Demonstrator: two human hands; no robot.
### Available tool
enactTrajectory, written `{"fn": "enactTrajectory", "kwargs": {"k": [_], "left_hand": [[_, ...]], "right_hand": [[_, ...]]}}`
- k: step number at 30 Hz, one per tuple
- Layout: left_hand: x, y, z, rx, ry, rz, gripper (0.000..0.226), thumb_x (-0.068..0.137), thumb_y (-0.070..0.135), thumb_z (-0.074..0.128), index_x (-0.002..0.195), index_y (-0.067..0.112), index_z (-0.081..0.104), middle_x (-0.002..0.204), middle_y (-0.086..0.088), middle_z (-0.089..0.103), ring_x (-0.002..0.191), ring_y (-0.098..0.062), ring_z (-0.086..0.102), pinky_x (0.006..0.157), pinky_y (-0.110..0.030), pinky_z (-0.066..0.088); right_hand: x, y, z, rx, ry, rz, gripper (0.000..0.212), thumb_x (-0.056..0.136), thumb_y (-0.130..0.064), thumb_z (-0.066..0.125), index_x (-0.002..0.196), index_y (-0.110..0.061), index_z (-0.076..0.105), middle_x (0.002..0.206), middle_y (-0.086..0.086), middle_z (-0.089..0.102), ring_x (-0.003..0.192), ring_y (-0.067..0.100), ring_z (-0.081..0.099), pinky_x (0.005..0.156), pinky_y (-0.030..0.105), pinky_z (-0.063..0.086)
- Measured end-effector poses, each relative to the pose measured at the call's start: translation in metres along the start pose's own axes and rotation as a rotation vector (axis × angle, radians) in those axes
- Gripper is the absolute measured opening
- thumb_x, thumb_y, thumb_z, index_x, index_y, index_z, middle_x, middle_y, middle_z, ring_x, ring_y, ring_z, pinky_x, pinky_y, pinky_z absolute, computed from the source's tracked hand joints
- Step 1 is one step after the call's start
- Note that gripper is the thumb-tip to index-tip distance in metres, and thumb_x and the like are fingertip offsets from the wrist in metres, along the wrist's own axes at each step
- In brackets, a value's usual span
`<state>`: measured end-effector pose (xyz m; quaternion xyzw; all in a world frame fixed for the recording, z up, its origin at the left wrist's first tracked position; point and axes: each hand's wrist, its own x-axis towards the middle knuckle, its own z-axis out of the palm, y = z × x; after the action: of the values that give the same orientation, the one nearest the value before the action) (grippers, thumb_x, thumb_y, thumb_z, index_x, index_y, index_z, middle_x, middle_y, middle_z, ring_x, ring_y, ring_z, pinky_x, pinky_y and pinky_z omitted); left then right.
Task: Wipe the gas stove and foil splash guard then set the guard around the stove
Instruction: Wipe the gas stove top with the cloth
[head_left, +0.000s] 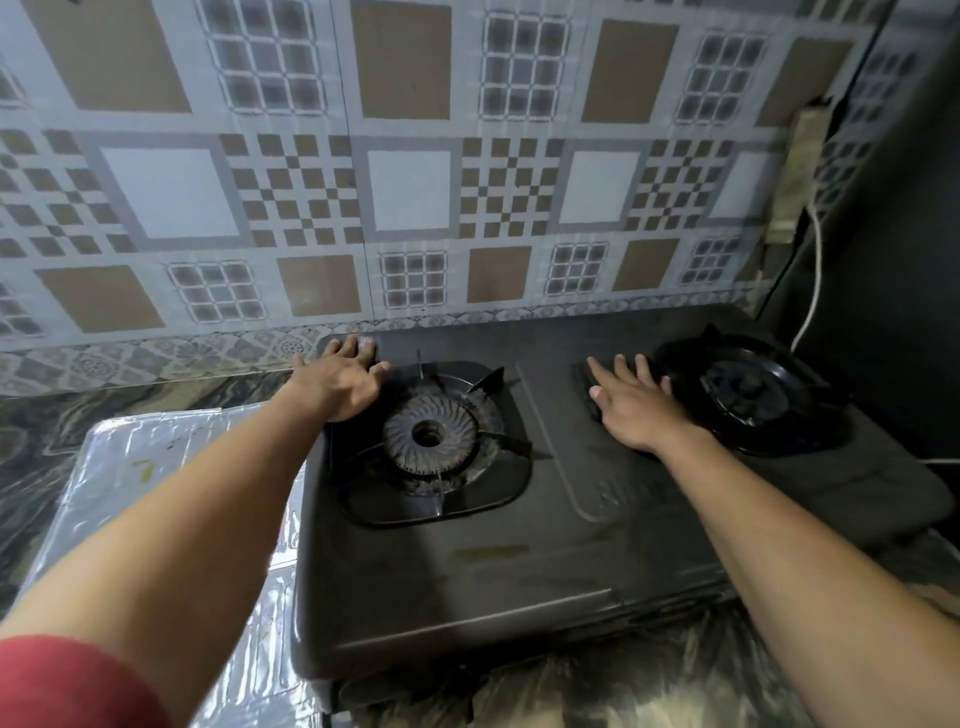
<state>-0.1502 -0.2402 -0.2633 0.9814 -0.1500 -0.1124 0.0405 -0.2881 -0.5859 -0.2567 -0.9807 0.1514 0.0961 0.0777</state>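
A black two-burner gas stove (483, 566) stands on the counter against the tiled wall. My left hand (340, 382) rests with spread fingers on the stove's back left corner, just behind the left burner (430, 433). Between the burners, my right hand (636, 410) lies flat with its fingers apart on a dark pad (584, 384), pressing it onto the stove top. The right burner (748, 389) sits just beyond that hand. The foil splash guard (156, 467) lies flat on the counter left of the stove, stained, with its right edge hidden under my left arm and the stove.
A marbled counter (31, 441) carries everything. The patterned tile wall (415, 192) rises close behind the stove. At the right a dark side wall (909, 260) stands near the stove, with a white cord (815, 270) hanging down it and a power strip (797, 176) in the corner.
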Motion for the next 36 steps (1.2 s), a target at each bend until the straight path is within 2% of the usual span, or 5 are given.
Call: {"fn": "enactTrajectory", "kwargs": {"k": [5, 9, 20, 27, 36], "left_hand": [[0.002, -0.001, 0.002, -0.003, 0.000, 0.001, 0.063, 0.103, 0.052, 0.017, 0.158, 0.023, 0.010, 0.167, 0.000, -0.002, 0.153, -0.024, -0.002, 0.115, -0.067, 0.004], [0.004, -0.001, 0.003, 0.024, 0.012, 0.013, 0.062, 0.103, 0.052, 0.018, 0.157, 0.022, 0.015, 0.167, -0.001, 0.001, 0.152, -0.025, 0.002, 0.114, -0.069, 0.008], [0.008, -0.003, 0.005, 0.026, -0.005, -0.005, 0.064, 0.102, 0.054, 0.016, 0.158, 0.024, 0.010, 0.167, 0.001, -0.002, 0.153, -0.025, 0.000, 0.115, -0.068, 0.005], [0.013, -0.007, 0.007, 0.031, -0.017, 0.003, 0.066, 0.100, 0.056, 0.015, 0.158, 0.025, 0.010, 0.167, 0.000, -0.003, 0.153, -0.026, 0.000, 0.114, -0.069, 0.003], [0.009, -0.007, 0.004, 0.023, -0.026, 0.013, 0.066, 0.099, 0.056, 0.014, 0.157, 0.025, 0.010, 0.167, -0.003, -0.003, 0.152, -0.029, 0.000, 0.114, -0.069, 0.006]], "right_hand": [[-0.041, -0.039, 0.021, -0.006, 0.029, -0.155, 0.052, 0.107, -0.038, 0.019, 0.157, -0.033, 0.006, 0.166, 0.003, 0.000, 0.151, 0.027, -0.011, 0.119, 0.055, -0.002], [-0.059, -0.032, 0.024, 0.013, -0.003, -0.180, 0.052, 0.107, -0.039, 0.019, 0.157, -0.034, 0.005, 0.166, 0.002, -0.001, 0.151, 0.026, -0.013, 0.119, 0.054, -0.003], [-0.063, -0.007, 0.015, 0.049, 0.014, 0.114, 0.055, 0.106, -0.035, 0.023, 0.158, -0.029, 0.005, 0.166, 0.006, -0.003, 0.150, 0.030, -0.013, 0.118, 0.057, -0.003], [-0.092, -0.058, 0.035, 0.005, 0.037, -0.070, 0.055, 0.107, -0.034, 0.023, 0.158, -0.027, 0.004, 0.166, 0.006, -0.002, 0.150, 0.030, -0.012, 0.118, 0.059, -0.002], [-0.102, -0.047, 0.036, 0.028, 0.024, -0.126, 0.054, 0.107, -0.037, 0.020, 0.158, -0.032, 0.003, 0.166, 0.003, -0.003, 0.151, 0.025, -0.013, 0.119, 0.054, -0.002]]}}
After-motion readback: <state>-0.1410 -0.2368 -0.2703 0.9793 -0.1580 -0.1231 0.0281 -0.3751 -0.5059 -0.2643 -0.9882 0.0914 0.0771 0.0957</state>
